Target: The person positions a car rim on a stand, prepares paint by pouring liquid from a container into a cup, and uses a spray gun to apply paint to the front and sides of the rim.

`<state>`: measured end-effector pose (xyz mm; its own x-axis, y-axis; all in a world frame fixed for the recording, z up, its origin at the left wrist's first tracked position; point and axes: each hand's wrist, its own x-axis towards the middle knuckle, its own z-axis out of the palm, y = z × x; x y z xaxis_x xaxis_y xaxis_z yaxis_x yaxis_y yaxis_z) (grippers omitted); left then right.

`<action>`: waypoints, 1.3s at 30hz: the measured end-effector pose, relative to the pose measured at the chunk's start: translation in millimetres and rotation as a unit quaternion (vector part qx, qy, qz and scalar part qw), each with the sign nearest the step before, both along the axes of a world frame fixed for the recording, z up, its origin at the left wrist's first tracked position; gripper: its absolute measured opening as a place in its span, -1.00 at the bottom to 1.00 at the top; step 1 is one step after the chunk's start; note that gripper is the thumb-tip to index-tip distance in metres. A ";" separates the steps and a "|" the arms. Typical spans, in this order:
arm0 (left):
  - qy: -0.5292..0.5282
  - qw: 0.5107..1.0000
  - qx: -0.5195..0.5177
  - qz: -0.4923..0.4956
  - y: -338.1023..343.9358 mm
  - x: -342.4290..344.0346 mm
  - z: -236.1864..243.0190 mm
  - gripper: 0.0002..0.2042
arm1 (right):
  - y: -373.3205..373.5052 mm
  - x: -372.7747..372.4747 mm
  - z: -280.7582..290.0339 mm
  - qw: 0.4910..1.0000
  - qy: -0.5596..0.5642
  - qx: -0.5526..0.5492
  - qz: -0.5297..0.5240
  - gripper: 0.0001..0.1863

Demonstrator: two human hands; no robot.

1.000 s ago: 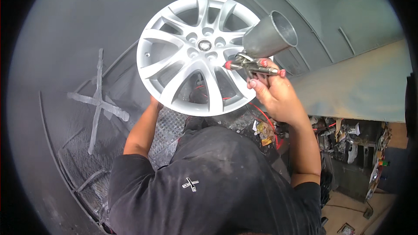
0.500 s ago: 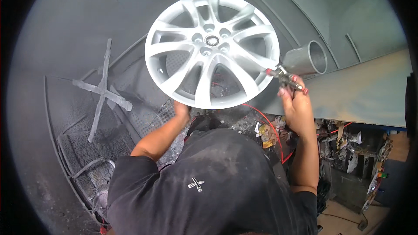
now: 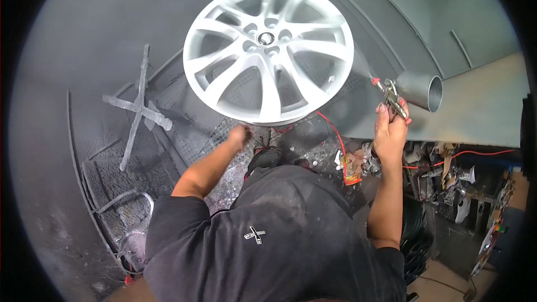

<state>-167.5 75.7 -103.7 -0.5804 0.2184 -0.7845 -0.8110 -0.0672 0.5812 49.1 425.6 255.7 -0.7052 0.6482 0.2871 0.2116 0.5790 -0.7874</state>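
Observation:
A silver-white alloy wheel (image 3: 269, 92) with twin spokes and a dark centre cap faces up in front of me, its spokes a little blurred. My left hand (image 3: 240, 136) is just below the wheel's near rim. Blur and the angle hide its fingers, and I cannot tell whether it touches the rim. Right of the wheel, my right hand (image 3: 389, 134) is closed around a spray gun (image 3: 393, 100) with red-tipped parts. The gun's grey cup (image 3: 417, 86) sticks out to the right. Its nozzle points toward the wheel, apart from the rim.
A paint-coated cross-shaped stand (image 3: 139, 107) is at the left, near grey booth walls (image 3: 84, 33). A red hose (image 3: 339, 134) runs below the wheel. A pale panel (image 3: 481, 98) spans the right side, above a cluttered shelf (image 3: 447, 182). Scraps (image 3: 352, 165) lie on the speckled floor.
The spray gun and my right hand have moved right, away from the rim. The wheel has turned and sits slightly higher in view. My left hand shows more below the rim.

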 end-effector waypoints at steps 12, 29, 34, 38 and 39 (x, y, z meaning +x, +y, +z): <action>0.007 0.978 0.089 0.188 156.5 80.2 63.1 -0.61 | 12.3 91.2 -4.1 0.996 -0.009 0.071 0.056 -0.66; 0.369 0.471 0.113 -0.794 99.3 115.3 -23.7 -0.51 | 25.9 105.3 -7.3 0.996 -0.009 0.082 0.041 -0.71; 0.215 0.569 -0.092 -0.789 109.3 102.9 57.1 -0.39 | 15.6 108.7 -24.3 0.996 -0.057 0.027 0.060 -0.68; 0.217 0.603 -0.156 -0.751 102.5 109.8 26.5 -0.34 | 14.6 111.2 -31.2 0.995 -0.035 -0.013 0.098 -0.68; 0.217 0.602 -0.176 -0.748 103.4 108.3 26.8 -0.35 | 13.9 109.9 -31.7 0.994 -0.036 -0.014 0.098 -0.68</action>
<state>-59.2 179.1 -76.9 -0.1069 0.6165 -0.7800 0.4234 0.7381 0.5253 159.0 439.4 224.0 -0.8371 0.5027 0.2158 0.1526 0.5934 -0.7903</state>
